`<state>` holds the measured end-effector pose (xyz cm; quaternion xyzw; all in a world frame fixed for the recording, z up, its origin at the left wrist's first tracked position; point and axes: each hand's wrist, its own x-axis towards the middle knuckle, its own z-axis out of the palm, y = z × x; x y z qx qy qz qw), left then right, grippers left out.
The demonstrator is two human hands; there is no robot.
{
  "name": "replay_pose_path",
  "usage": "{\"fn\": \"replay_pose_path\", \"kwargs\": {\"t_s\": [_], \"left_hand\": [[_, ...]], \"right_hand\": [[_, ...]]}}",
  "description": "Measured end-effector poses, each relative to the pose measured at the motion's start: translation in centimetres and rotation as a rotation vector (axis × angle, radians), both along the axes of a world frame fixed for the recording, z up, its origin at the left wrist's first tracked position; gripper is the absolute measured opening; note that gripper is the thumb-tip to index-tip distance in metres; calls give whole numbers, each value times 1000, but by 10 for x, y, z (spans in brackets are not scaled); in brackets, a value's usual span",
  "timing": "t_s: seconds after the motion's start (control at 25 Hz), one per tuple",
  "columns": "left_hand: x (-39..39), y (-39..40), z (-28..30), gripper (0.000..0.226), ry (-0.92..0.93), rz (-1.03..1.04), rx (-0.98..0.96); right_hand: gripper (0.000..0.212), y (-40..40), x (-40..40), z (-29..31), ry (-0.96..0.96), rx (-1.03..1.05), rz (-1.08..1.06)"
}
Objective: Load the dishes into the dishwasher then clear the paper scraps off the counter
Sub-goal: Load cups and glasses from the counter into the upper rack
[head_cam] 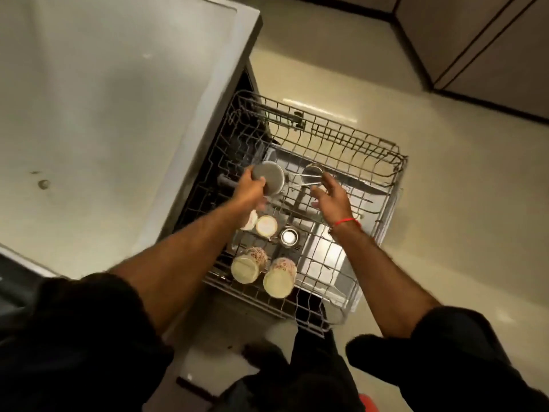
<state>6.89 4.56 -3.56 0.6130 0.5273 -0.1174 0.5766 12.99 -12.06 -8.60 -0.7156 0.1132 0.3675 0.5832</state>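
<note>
Here we see a round steel bowl [271, 177] tipped on edge over the pulled-out dishwasher rack [341, 138], gripped by our left hand [249, 187]. Our right hand [331, 197] hovers just beside it, fingers loose, holding nothing (a steel cup [313, 171] sits past its fingertips). Patterned mugs [263, 270] stand nearer us.
</note>
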Motion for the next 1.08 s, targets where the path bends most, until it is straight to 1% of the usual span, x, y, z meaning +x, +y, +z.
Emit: {"fn": "replay_pose_path", "kwargs": {"t_s": [0.08,0.12,0.16,0.24,0.36,0.44,0.6,0.72,0.8,0.88,1.0,1.08], "left_hand": [[31,24,-31,47,69,-12,108],[43,36,-45,48,102,-33,175],[53,47,-58,47,128,-48,226],[64,62,-81,45,159,-64,269],[75,74,-111,42,228,-107,286],[81,76,-122,45,256,-125,298],[85,75,-131,62,291,-172,257],[83,74,-124,61,285,-157,234],[77,74,-113,57,258,-131,246],[65,70,-100,59,220,-152,269],[37,56,-68,59,137,-155,302],[9,41,-41,57,67,-157,281]], "right_hand": [[70,28,10,-31,33,-67,134],[73,42,15,-40,69,-85,182],[73,55,21,-49,83,-104,218],[72,74,32,-61,66,-157,278],[71,90,41,-80,56,-248,348],[73,95,41,-88,61,-283,404],[79,98,45,-85,72,-300,518],[78,99,46,-72,111,-321,560],[73,100,44,-60,100,-329,556],[64,97,41,-50,57,-309,497],[41,88,24,-28,-108,-259,405],[29,81,6,-12,-152,-163,374]]}}
